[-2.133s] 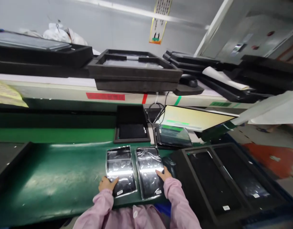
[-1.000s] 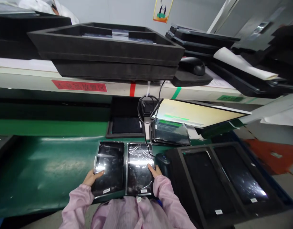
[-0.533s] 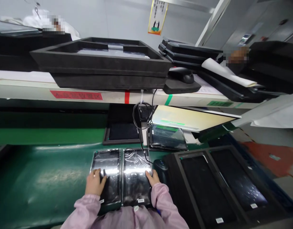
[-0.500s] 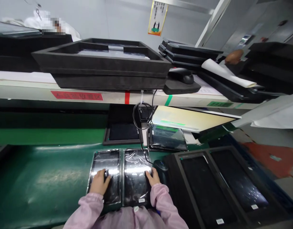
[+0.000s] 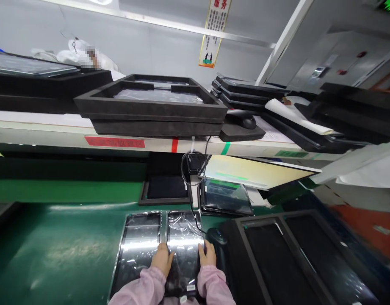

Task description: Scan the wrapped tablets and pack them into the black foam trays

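Foam tray (image 5: 239, 262) at right holds dark panels in two bays; stacked trays (image 5: 150, 106) on shelf hold more. Left hand (image 5: 162, 259) has shifted from left tablet (image 5: 136, 250) onto right tablet (image 5: 183, 250) on green belt (image 5: 55, 250); right hand (image 5: 207, 255) stays at its right edge, both flat, fingers together, gripping nothing. Scanner (image 5: 217, 237) just beside right hand, cable (image 5: 190, 190) across tablet top.
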### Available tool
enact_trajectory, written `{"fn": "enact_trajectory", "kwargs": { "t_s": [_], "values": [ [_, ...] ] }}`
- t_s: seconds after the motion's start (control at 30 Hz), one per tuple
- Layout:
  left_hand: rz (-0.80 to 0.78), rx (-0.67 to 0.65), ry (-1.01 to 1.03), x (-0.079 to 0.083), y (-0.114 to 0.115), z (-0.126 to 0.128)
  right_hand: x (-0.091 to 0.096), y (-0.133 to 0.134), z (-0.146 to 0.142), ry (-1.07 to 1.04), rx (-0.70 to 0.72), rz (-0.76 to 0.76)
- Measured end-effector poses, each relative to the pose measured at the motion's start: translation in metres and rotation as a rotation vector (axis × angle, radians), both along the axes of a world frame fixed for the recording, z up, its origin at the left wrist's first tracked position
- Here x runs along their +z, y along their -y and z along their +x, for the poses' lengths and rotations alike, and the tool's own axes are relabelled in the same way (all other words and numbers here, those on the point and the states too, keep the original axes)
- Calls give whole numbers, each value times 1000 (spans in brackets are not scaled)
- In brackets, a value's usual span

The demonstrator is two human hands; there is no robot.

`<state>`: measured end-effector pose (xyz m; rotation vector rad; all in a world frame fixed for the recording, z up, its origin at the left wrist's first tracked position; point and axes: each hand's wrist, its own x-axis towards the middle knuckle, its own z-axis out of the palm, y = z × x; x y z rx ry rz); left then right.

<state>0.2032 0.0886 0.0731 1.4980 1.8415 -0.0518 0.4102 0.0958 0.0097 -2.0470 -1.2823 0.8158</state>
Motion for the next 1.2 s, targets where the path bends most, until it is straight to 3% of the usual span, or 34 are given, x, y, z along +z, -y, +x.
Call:
{"fn": "enact_trajectory", "kwargs": {
  "t_s": [0.23,0.47,0.63,0.8,1.2],
  "values": [
    [-2,17,4,2,-1,5,-5,-1,4,-13,-44,134],
    [-64,-15,26,3,-4,11,-17,1,10,-33,-71,12],
    [-87,-33,16,5,-4,11,-15,1,1,-4,-114,67],
    [-136,-12,58,-9,0,7,-18,2,-9,57,-135,114],
    [-56,81,166,-49,7,2,-23,4,-3,26,-110,-3]
  ]
}}
